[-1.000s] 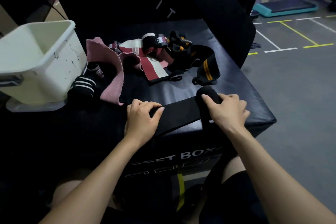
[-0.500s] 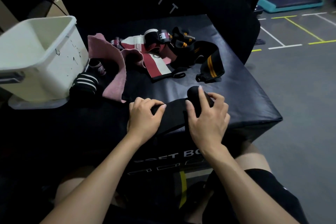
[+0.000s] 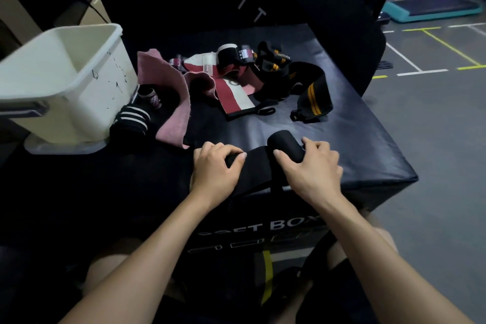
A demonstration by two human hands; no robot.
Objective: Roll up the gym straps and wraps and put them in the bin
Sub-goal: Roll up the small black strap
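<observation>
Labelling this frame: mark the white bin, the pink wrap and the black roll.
white bin (image 3: 86, 102): head view, side wall.
pink wrap (image 3: 171, 123): head view, flat middle.
black roll (image 3: 284, 143): head view, rolled top.

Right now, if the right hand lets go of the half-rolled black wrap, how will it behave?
The black wrap looks soft, so it would probably loosen. Its round roll may creep along the soft box. The flat tail under the left hand should limit that.

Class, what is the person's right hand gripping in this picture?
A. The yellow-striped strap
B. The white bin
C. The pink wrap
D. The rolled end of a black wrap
D: the right hand curls round the rolled end of the black wrap on the soft box.
</observation>
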